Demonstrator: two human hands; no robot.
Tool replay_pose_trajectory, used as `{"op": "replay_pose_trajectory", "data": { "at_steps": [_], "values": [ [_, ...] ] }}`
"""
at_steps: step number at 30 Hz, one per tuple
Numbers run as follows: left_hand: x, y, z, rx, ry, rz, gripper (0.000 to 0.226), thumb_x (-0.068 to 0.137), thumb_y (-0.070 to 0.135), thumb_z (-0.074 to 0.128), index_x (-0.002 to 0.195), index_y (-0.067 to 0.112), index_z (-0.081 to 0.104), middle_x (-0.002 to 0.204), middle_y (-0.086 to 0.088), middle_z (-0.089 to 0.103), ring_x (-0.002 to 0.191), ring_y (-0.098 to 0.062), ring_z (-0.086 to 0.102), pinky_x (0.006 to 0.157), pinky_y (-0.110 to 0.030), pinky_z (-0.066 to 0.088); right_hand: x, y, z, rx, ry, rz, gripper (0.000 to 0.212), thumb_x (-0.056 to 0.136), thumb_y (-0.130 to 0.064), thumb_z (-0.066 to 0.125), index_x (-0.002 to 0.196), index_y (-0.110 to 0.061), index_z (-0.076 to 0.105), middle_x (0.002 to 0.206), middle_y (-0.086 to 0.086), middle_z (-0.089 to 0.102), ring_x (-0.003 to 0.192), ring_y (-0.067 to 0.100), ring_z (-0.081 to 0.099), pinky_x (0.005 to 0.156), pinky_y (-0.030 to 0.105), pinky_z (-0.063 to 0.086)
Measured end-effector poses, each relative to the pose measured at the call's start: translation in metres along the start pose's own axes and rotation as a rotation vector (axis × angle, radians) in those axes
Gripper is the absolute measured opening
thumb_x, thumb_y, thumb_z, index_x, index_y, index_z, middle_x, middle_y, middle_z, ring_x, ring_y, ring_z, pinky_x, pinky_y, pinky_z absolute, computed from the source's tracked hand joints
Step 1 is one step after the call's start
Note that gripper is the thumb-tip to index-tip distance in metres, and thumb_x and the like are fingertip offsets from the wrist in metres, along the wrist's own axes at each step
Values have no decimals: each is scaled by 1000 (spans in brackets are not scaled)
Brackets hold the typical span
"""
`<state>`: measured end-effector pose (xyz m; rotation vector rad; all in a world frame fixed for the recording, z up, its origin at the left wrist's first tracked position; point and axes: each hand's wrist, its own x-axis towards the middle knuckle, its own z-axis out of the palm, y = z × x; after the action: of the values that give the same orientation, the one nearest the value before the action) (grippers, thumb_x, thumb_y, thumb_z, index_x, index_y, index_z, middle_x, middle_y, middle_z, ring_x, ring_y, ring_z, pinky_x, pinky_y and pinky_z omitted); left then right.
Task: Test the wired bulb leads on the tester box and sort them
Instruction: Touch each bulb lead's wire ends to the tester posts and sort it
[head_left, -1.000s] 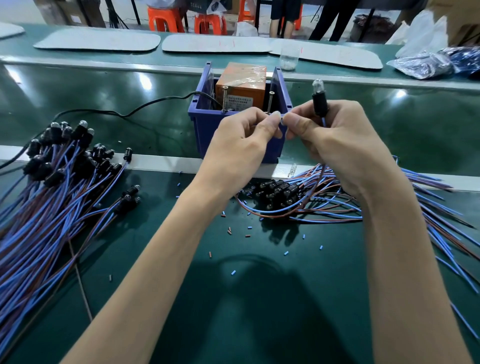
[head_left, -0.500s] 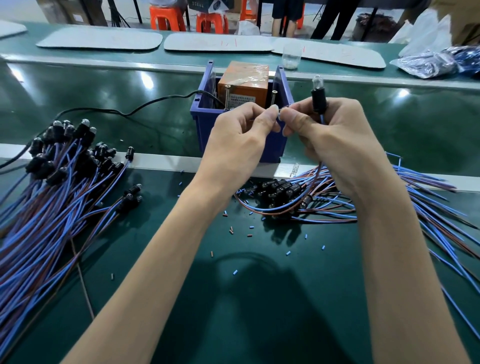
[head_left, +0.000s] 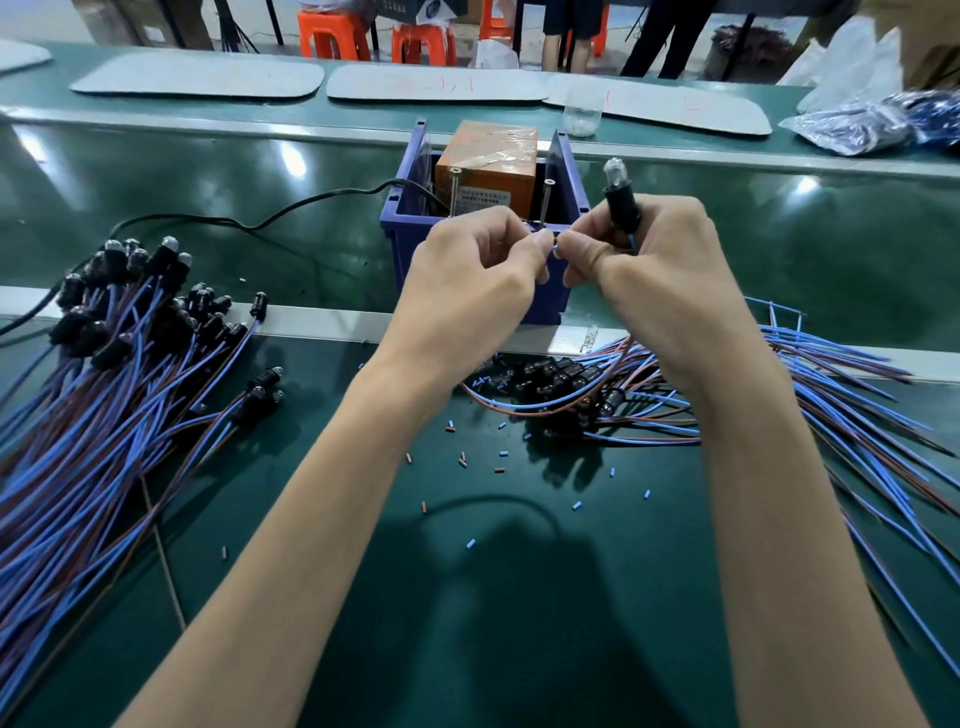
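The tester box (head_left: 485, 166) is orange, sits inside a blue bin (head_left: 410, 236), and has two upright metal screws (head_left: 546, 200) at its front. My right hand (head_left: 654, 270) grips a black bulb holder (head_left: 621, 200) with a clear bulb on top, unlit. Its blue and brown wires loop down under my wrist. My left hand (head_left: 478, 280) pinches a wire end just in front of the bin, thumb tip almost touching my right thumb. A large pile of bulb leads (head_left: 104, 364) lies at the left, a second pile (head_left: 597, 384) under my right hand.
A black power cable (head_left: 291, 208) runs left from the bin. Small blue and red insulation scraps (head_left: 467, 460) dot the green mat. A small clear cup (head_left: 582, 111) and grey boards stand beyond the bin. Plastic bags (head_left: 862, 119) lie far right.
Both hands stay together in front of the bin and have shifted slightly. The bulb holder has tilted a little to the left in my right hand.
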<state>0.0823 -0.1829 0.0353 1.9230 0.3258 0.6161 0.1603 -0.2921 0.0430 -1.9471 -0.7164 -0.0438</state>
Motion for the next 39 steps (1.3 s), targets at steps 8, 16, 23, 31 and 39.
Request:
{"op": "replay_pose_trajectory", "data": {
  "at_steps": [8, 16, 23, 31, 39],
  "values": [
    [0, -4, 2, 240, 78, 37, 32, 90, 27, 59, 61, 17, 50, 43, 13, 45, 49, -8, 40, 50, -19, 28, -1, -6, 5, -273, 30, -31, 9, 84, -14, 64, 75, -15, 66, 73, 7, 68, 75, 23, 62, 61, 22, 39],
    [-1, -3, 2, 337, 159, 47, 35, 88, 27, 59, 57, 23, 44, 51, 9, 42, 59, -14, 40, 60, -27, 31, -5, -13, 16, -405, 129, -56, 16, 83, -18, 60, 89, -4, 66, 85, 16, 67, 80, 35, 59, 63, 33, 40],
    [2, -3, -5, 282, 152, 53, 32, 90, 29, 60, 61, 17, 57, 45, 9, 44, 50, -8, 42, 54, -21, 33, -3, -13, -1, -401, 274, -86, 14, 89, -18, 59, 91, -6, 66, 85, 13, 69, 79, 28, 63, 67, 30, 44],
    [0, 2, -8, 58, -6, 96, 30, 96, 24, 57, 66, 17, 60, 39, 13, 36, 42, -4, 31, 46, -13, 23, -1, -4, -8, 121, 101, 69, 11, 86, -21, 69, 76, -21, 70, 71, -5, 72, 56, -5, 57, 61, 15, 42],
    [2, 1, -11, -10, -43, 81, 31, 96, 26, 57, 66, 21, 60, 46, 11, 30, 51, -9, 25, 48, -20, 22, -1, -1, -17, 443, -23, 182, 7, 87, -13, 68, 80, -13, 68, 68, -1, 70, 39, -1, 34, 39, 10, 26]
  ]
}}
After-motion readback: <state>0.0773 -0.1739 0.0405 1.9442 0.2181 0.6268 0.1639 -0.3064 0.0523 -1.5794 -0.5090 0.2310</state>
